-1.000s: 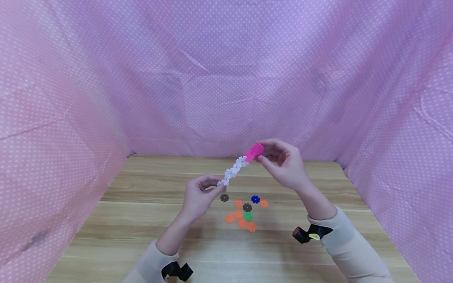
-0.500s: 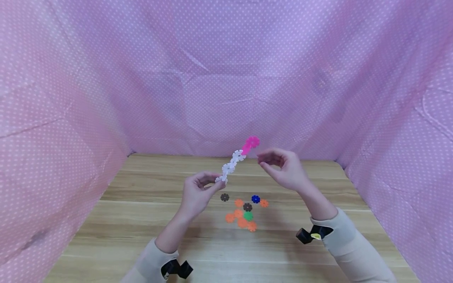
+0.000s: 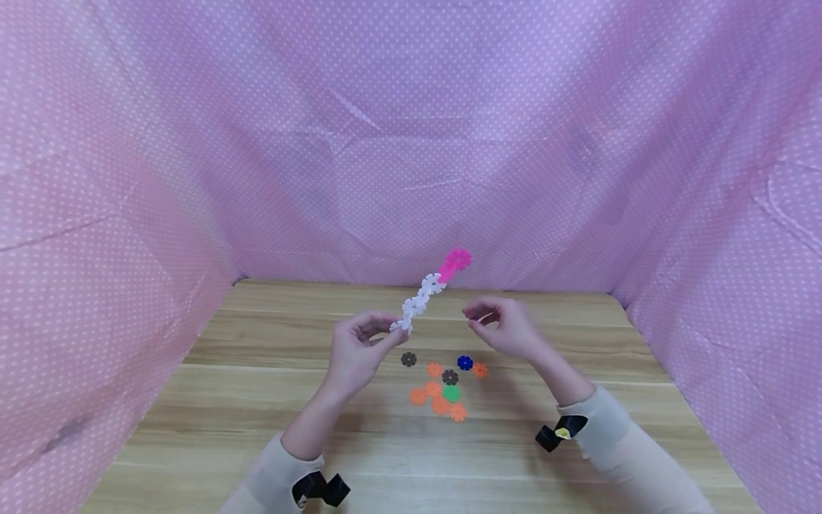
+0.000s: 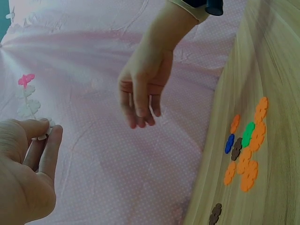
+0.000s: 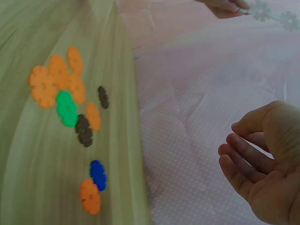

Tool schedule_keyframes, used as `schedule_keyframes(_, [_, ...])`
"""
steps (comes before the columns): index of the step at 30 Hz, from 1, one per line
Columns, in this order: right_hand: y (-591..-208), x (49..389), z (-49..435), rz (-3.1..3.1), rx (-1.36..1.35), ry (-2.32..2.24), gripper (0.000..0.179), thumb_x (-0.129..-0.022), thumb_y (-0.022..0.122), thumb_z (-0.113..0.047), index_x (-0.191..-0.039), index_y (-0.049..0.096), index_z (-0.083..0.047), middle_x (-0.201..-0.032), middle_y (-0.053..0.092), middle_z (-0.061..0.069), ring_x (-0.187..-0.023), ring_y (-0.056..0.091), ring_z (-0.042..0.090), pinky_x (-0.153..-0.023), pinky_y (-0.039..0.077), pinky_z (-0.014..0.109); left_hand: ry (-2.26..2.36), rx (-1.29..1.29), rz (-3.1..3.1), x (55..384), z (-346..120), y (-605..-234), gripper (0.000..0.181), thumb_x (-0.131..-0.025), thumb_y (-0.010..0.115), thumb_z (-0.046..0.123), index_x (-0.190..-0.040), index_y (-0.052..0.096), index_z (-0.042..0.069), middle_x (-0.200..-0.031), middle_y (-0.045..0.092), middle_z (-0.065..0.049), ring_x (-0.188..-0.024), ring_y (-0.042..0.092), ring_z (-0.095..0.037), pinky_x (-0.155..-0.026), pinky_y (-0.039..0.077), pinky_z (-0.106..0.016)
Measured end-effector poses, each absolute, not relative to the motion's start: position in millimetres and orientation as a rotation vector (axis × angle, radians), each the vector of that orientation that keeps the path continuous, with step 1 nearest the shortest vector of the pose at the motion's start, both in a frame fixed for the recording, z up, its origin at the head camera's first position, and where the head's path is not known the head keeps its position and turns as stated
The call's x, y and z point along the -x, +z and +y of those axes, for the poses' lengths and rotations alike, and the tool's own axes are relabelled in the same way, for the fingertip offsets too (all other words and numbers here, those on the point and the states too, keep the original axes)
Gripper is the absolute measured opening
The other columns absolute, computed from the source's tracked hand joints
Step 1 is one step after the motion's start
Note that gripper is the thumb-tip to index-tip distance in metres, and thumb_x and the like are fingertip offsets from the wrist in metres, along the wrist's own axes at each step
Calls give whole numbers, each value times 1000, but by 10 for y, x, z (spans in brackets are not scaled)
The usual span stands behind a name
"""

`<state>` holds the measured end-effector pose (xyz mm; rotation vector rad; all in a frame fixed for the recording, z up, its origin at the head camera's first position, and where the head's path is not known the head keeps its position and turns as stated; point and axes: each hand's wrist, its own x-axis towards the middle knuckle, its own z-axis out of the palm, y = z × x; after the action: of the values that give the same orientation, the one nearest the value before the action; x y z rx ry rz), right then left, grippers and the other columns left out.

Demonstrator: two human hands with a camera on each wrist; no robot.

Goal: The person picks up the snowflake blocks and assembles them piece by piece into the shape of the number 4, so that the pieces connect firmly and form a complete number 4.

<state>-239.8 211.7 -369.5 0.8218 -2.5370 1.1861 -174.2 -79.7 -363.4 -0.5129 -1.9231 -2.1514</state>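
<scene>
Between thumb and fingers, my left hand (image 3: 357, 357) pinches the lower end of a chain of interlocking snowflake discs. The chain's white discs (image 3: 416, 305) rise up and to the right, and pink discs (image 3: 459, 259) form its top end. My right hand (image 3: 507, 328) hovers above the table, right of the chain and apart from it. Its fingers are loosely bent with nothing between them, as the right wrist view shows. Nearest below it lie a blue disc (image 3: 465, 363) and an orange disc (image 3: 480, 370).
On the wooden table (image 3: 257, 400) lie more loose discs: several orange ones (image 3: 440, 405), a green one (image 3: 452, 393) and two dark brown ones, one at the left (image 3: 408, 359) and one in the middle (image 3: 450, 377). A pink dotted cloth (image 3: 411, 143) encloses the back and sides.
My right hand has let go of the chain's pink end and moved down toward the table. The left hand still holds the chain, whose top end has risen slightly.
</scene>
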Motion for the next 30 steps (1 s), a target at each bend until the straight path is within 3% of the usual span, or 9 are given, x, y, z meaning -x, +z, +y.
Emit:
schedule_keyframes(13, [-4030,2441,2100,-2695,-880,1134,14,-96,73,-3,-109,78,-7,-107,80,8,-95,74,17,-85,69,33,-2145,515,-1923,1736,-800,-3638,20,-88,76,-11,-108,71,-14,-95,81,5,-87,80,-12,-89,70,-36])
schedule_keyframes(20, [-4145,2443,2086,-2731,-915,1080,15,-96,73,-2,-111,78,-2,-109,79,16,-95,73,18,-85,70,38,-2142,512,-1926,1724,-803,-3631,19,-89,77,-9,-107,72,-12,-95,81,3,-87,80,-14,-89,70,-36])
schedule_keyframes(30, [-4347,2463,2083,-2786,-921,985,18,-92,74,-1,-110,77,1,-106,78,16,-94,73,19,-81,68,27,-2147,537,-1909,1702,-803,-3623,20,-89,75,-11,-107,70,-15,-93,80,8,-88,79,-11,-90,69,-36])
